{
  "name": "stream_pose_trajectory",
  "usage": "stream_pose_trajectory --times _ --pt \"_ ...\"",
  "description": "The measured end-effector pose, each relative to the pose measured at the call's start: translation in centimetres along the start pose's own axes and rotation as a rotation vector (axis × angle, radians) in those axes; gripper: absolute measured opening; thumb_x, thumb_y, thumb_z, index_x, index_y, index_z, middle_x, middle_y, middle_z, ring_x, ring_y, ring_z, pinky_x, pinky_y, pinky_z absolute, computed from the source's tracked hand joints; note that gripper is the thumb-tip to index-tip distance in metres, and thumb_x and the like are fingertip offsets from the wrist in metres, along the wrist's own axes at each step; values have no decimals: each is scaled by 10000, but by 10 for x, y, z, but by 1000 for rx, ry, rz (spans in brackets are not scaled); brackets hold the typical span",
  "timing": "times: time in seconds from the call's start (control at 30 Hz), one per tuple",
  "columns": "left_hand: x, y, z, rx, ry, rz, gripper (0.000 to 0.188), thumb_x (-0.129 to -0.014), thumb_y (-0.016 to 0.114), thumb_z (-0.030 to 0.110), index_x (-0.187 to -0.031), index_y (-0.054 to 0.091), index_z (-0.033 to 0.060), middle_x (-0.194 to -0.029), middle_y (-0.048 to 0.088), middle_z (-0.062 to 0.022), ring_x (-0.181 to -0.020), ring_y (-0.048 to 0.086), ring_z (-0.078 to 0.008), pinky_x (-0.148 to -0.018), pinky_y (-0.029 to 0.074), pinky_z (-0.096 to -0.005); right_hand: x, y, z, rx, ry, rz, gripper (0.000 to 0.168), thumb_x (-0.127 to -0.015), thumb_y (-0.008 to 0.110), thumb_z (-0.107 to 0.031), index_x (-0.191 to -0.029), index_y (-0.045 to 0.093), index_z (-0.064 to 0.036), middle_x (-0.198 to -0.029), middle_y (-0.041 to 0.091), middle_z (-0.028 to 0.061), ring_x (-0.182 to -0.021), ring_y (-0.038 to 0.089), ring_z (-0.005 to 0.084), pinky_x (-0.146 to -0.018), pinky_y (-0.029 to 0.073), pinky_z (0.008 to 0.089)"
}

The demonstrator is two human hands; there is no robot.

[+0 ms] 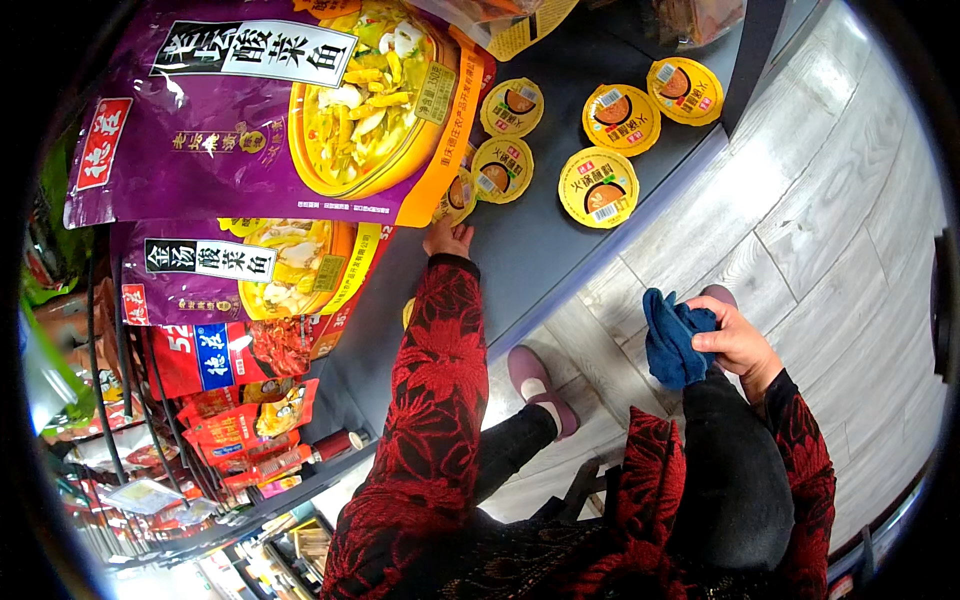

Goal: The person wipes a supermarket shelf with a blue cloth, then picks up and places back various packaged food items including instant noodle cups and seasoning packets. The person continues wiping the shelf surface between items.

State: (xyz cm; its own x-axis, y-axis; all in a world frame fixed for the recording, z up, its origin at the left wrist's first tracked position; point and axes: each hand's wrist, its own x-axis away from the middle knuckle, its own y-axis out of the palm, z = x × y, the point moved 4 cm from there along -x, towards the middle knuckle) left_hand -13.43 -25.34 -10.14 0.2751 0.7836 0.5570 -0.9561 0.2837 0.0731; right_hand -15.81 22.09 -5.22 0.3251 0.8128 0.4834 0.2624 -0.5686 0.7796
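Note:
My left hand (450, 240) reaches over the dark shelf (517, 247), its fingers at the near rim of a yellow-lidded dipping sauce cup (454, 199). A hanging purple pouch covers part of that cup, and whether the fingers grip it is unclear. Two like cups, one nearer (502, 171) and one farther (513, 107), sit just right of it. Along the shelf's front edge stand three more, a near cup (598, 187), a middle cup (621, 120) and a far cup (684, 91). Above the floor, my right hand (739, 341) holds a bunched dark blue cloth (675, 337).
Large purple food pouches (217, 157) hang over the shelf's left side. Red packets (232, 356) and black metal hooks (97, 360) lie lower left. A red-and-dark cylindrical item (337, 444) rests near the shelf edge. Grey wood-look floor (817, 247) extends right, with my shoe (536, 379) on it.

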Motion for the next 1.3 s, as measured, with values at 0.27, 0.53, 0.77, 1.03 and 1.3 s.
stream_pose_trajectory --times 0.27,0.53,0.77,1.03,1.3 --pt "82 -31 13 14 7 -176 304 -767 470 -28 -1070 464 -5 -1061 541 -150 -974 557 -294 -814 491 -462 2 4 -25 130 -327 272 371 -710 694 -109 -1025 519 -21 -921 569 34 -802 552 117 -765 450 258" --pt "283 46 -36 -213 -113 -844 520 -681 546 -73 -1185 456 20 -1071 552 -52 -937 568 -161 -770 495 -294 6 157 -72 1687 -1051 155 465 -598 679 -125 -1049 564 -117 -1033 553 102 -896 564 273 -762 466 353" --pt "308 57 -41 -120 -116 -775 591 -664 467 -140 -1234 424 10 -1096 555 -85 -953 575 -179 -742 495 -257 1 115 -67 1778 -828 411 365 -593 655 -128 -955 606 -141 -927 574 97 -819 574 301 -692 486 367" --pt "282 47 -41 -235 -79 -814 582 -653 473 -118 -1223 442 0 -1070 559 -73 -898 565 -145 -657 464 -223 -5 130 -42 1766 -1032 159 326 -583 662 -128 -902 595 -144 -850 537 62 -735 559 277 -633 475 364" --pt "172 -54 -34 258 -202 -315 354 -741 475 -32 -1091 442 -73 -1078 524 -195 -998 535 -341 -843 453 -498 -12 70 -35 1233 -686 256 280 -662 604 -93 -940 611 -62 -889 584 111 -806 589 284 -710 472 315"
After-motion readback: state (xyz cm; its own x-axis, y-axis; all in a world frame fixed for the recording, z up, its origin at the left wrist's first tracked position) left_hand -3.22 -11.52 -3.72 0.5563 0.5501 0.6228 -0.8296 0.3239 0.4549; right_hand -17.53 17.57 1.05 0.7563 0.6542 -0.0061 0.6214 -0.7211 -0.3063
